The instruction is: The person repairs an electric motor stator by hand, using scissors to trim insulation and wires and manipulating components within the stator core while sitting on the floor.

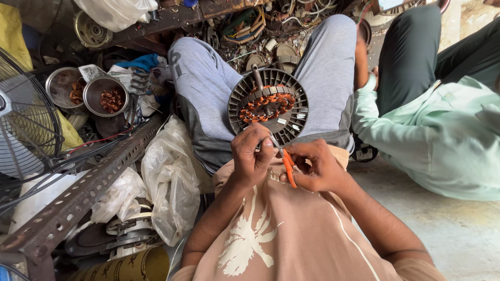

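Ribbed round motor housing (268,106), copper-wound core (265,104)

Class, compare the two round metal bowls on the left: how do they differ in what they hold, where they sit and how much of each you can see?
The nearer metal bowl holds a heap of reddish-brown copper wire; the farther metal bowl shows only a small clump at its right side. The nearer bowl overlaps the farther bowl, hiding part of its rim. The nearer bowl lies closer to the grey-trousered knee. Both are round, steel-coloured and open upward.

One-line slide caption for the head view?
Left hand steadies a round grey fan motor housing with copper windings on the lap while right hand holds orange-handled scissors.
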